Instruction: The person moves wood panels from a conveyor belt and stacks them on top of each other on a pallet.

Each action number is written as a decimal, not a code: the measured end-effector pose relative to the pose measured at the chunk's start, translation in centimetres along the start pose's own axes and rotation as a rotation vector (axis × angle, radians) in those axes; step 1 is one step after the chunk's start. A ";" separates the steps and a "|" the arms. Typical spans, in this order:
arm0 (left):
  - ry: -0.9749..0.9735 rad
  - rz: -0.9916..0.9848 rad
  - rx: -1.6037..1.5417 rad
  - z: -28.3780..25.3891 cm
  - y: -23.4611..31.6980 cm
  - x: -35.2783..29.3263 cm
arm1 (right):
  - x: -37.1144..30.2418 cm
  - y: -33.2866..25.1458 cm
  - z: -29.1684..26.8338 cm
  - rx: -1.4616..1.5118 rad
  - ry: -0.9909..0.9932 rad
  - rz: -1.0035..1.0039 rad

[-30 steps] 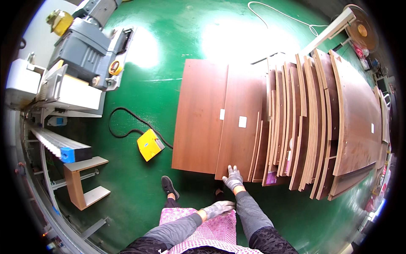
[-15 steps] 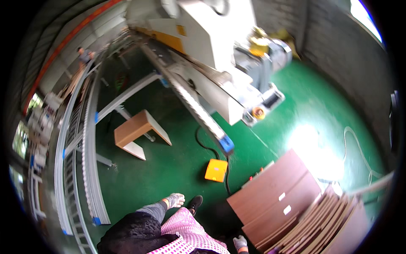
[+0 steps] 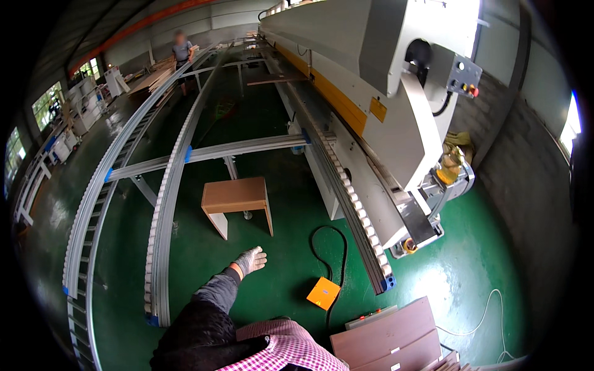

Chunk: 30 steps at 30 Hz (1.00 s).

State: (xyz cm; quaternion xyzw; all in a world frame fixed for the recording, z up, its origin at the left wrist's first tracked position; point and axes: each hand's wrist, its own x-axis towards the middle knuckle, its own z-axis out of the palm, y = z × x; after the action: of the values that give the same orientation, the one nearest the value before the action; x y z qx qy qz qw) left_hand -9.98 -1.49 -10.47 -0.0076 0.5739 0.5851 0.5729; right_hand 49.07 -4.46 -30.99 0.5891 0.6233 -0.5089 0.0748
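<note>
My left hand [image 3: 250, 261], in a grey-white glove, reaches forward above the green floor. Its fingers are stretched out and it holds nothing. Nearest to it is a small brown wooden stool [image 3: 235, 195] with pale side panels, standing just beyond the fingertips and apart from them. To the right of the hand, an orange box [image 3: 323, 293] with a black cable lies on the floor. My right hand is out of view. A pink checked apron [image 3: 291, 343] covers my front.
Roller rails [image 3: 162, 247] run away on the left, joined by a crossbar [image 3: 247, 147] to another roller rail [image 3: 362, 232]. A long white and yellow machine [image 3: 402, 142] stands on the right. Brown panels [image 3: 396, 337] are stacked at lower right. Another person [image 3: 182, 52] stands far back.
My view has swung, so the machine and rails stand more upright and the panel stack sits lower. My left hand now reaches out nearer the stool. My right hand has left the picture.
</note>
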 end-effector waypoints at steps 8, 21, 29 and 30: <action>0.001 0.137 -0.222 -5.0 6.9 2.4 | 0.3 -13.0 -3.0 0.171 -0.062 0.005; -0.016 0.279 -0.259 -5.8 16.6 5.9 | -2.9 -14.0 -2.0 0.262 -0.056 0.122; 0.007 0.304 -0.285 -2.8 20.9 7.3 | -7.9 -12.0 0.2 0.328 -0.034 0.163; 0.005 0.313 -0.283 -3.1 21.3 7.6 | -8.4 -12.0 0.4 0.310 -0.037 0.148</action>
State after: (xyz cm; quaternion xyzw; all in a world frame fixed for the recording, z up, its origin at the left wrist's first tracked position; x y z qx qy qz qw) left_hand -29.05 8.13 -2.49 -0.0003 0.4814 0.7418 0.4669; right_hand 41.65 -7.71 -18.79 0.6284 0.4908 -0.6027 0.0316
